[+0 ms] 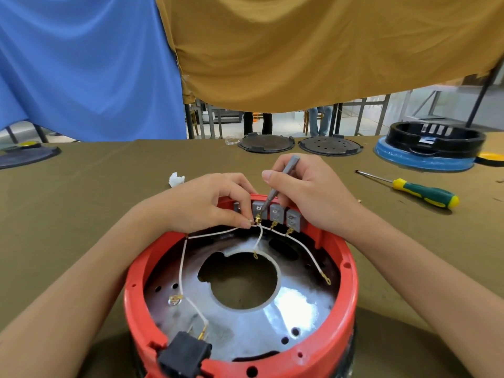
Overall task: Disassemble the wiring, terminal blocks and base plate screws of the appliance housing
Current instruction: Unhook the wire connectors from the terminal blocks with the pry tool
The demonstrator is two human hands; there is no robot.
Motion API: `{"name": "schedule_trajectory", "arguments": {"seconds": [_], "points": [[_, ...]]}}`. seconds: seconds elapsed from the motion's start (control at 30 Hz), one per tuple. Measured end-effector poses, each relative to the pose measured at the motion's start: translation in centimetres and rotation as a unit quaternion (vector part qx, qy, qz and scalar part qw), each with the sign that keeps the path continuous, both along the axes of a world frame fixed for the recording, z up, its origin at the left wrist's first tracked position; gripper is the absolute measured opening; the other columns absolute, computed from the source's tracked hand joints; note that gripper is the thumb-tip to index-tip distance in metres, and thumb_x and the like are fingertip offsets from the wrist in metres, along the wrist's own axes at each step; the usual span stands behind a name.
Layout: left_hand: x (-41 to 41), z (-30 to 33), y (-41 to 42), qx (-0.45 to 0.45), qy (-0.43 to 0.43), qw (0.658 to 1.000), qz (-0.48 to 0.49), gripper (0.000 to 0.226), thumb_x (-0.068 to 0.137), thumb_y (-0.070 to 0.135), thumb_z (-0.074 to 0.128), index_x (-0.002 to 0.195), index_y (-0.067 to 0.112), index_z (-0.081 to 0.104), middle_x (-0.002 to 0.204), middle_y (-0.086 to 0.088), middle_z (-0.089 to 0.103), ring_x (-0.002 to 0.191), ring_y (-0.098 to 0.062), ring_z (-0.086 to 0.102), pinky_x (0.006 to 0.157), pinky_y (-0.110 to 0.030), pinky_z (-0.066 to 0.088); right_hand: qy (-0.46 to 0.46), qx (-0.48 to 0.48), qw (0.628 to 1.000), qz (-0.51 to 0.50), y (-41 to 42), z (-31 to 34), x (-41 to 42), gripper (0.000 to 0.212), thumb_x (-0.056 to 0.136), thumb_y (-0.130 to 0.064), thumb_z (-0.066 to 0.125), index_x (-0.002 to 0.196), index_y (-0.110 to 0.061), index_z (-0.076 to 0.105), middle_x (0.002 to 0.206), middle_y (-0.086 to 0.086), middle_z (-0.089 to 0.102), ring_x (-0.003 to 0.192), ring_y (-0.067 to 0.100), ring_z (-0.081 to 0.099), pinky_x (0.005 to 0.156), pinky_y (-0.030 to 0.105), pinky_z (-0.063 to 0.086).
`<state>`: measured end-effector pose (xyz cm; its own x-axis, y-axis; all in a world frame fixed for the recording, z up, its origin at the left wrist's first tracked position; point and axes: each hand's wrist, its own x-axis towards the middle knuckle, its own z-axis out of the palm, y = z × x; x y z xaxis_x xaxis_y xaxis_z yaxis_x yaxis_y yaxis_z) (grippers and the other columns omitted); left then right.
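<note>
A round red appliance housing (346, 279) stands upside down at the front, its silver base plate (297, 309) showing a large centre hole. Grey terminal blocks (293, 220) line its far rim, with white wires (182, 266) running from them. My right hand (305, 192) grips a thin grey screwdriver (275, 190), whose tip sits at a terminal block. My left hand (210, 203) pinches a white wire's brass terminal right next to that tip. A black connector (185, 356) sits at the near rim.
A green-and-yellow screwdriver (425, 192) lies to the right on the olive cloth table (95, 203). Two dark round plates (330, 145) and a black ring on a blue base (425, 148) stand at the back. A white wad (176, 179) lies left.
</note>
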<state>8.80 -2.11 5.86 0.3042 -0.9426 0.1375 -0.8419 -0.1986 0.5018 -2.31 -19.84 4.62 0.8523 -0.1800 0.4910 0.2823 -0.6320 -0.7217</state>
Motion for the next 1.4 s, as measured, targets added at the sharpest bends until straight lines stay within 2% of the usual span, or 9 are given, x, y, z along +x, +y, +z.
{"name": "schedule_trajectory", "arguments": {"seconds": [0.17, 0.37, 0.63, 0.77, 0.93, 1.1, 1.3, 1.4], "points": [[0.06, -0.03, 0.03, -0.003, -0.001, 1.0, -0.003, 0.01, 0.083, 0.023, 0.078, 0.077, 0.031, 0.074, 0.109, 0.022, 0.057, 0.107, -0.005, 0.058, 0.103, -0.037, 0.042, 0.013, 0.038, 0.999, 0.009, -0.13, 0.06, 0.13, 0.027, 0.098, -0.027, 0.061, 0.073, -0.015, 0.06, 0.049, -0.007, 0.058, 0.046, 0.0, 0.049, 0.051, 0.009, 0.039], [0.09, 0.0, 0.02, -0.003, 0.0, 1.0, -0.003, 0.009, 0.083, 0.023, 0.077, 0.077, 0.03, 0.074, 0.11, 0.02, 0.057, 0.107, -0.005, 0.058, 0.103, -0.036, 0.041, 0.007, 0.05, 0.999, 0.011, -0.19, -0.11, -0.08, 0.027, 0.098, -0.027, 0.06, 0.078, -0.01, 0.062, 0.051, -0.006, 0.057, 0.048, 0.002, 0.051, 0.054, 0.011, 0.042], [0.04, -0.02, 0.04, -0.003, 0.003, 1.0, -0.001, 0.012, 0.082, 0.024, 0.077, 0.076, 0.033, 0.073, 0.109, 0.021, 0.057, 0.108, -0.007, 0.059, 0.104, -0.041, 0.042, -0.012, -0.011, 1.0, -0.002, 0.22, 0.1, -0.38, 0.027, 0.098, -0.029, 0.061, 0.076, -0.013, 0.061, 0.052, -0.008, 0.058, 0.049, 0.0, 0.051, 0.055, 0.018, 0.043], [0.04, -0.01, 0.03, -0.003, 0.005, 1.0, -0.003, 0.013, 0.082, 0.024, 0.078, 0.075, 0.034, 0.073, 0.109, 0.022, 0.057, 0.108, -0.006, 0.058, 0.104, -0.04, 0.041, -0.012, -0.01, 1.0, 0.003, 0.16, 0.11, -0.37, 0.028, 0.098, -0.029, 0.06, 0.074, -0.016, 0.06, 0.051, -0.008, 0.059, 0.048, 0.0, 0.051, 0.053, 0.014, 0.041], [0.06, -0.01, 0.02, 0.0, 0.004, 1.0, -0.005, 0.01, 0.082, 0.022, 0.078, 0.078, 0.031, 0.074, 0.108, 0.021, 0.057, 0.107, -0.008, 0.059, 0.105, -0.042, 0.041, 0.026, -0.021, 0.999, 0.034, 0.21, 0.29, -0.44, 0.027, 0.099, -0.031, 0.06, 0.075, -0.018, 0.062, 0.052, -0.008, 0.06, 0.049, 0.002, 0.051, 0.055, 0.019, 0.044], [-0.01, -0.03, 0.07, -0.005, 0.012, 1.0, -0.002, 0.011, 0.082, 0.021, 0.078, 0.077, 0.031, 0.074, 0.109, 0.02, 0.058, 0.106, -0.007, 0.06, 0.104, -0.04, 0.042, -0.01, 0.014, 1.0, 0.014, 0.24, 0.12, -0.54, 0.027, 0.098, -0.027, 0.06, 0.073, -0.016, 0.06, 0.051, -0.006, 0.058, 0.048, 0.003, 0.051, 0.053, 0.019, 0.045], [-0.02, 0.04, 0.09, -0.007, 0.011, 1.0, -0.006, 0.015, 0.082, 0.022, 0.078, 0.077, 0.035, 0.074, 0.11, 0.019, 0.058, 0.107, -0.007, 0.06, 0.104, -0.04, 0.042, 0.002, -0.037, 0.999, 0.017, 0.35, 0.26, -0.66, 0.027, 0.098, -0.03, 0.061, 0.074, -0.018, 0.062, 0.052, -0.009, 0.059, 0.049, 0.001, 0.051, 0.055, 0.019, 0.044], [0.04, -0.05, 0.1, -0.005, 0.005, 1.0, -0.005, 0.012, 0.082, 0.024, 0.078, 0.078, 0.035, 0.074, 0.108, 0.02, 0.058, 0.106, -0.008, 0.06, 0.103, -0.042, 0.042, 0.017, -0.045, 0.998, 0.03, 0.34, 0.39, -0.72, 0.027, 0.098, -0.031, 0.061, 0.074, -0.018, 0.063, 0.053, -0.007, 0.06, 0.05, 0.003, 0.053, 0.057, 0.023, 0.046]]}}
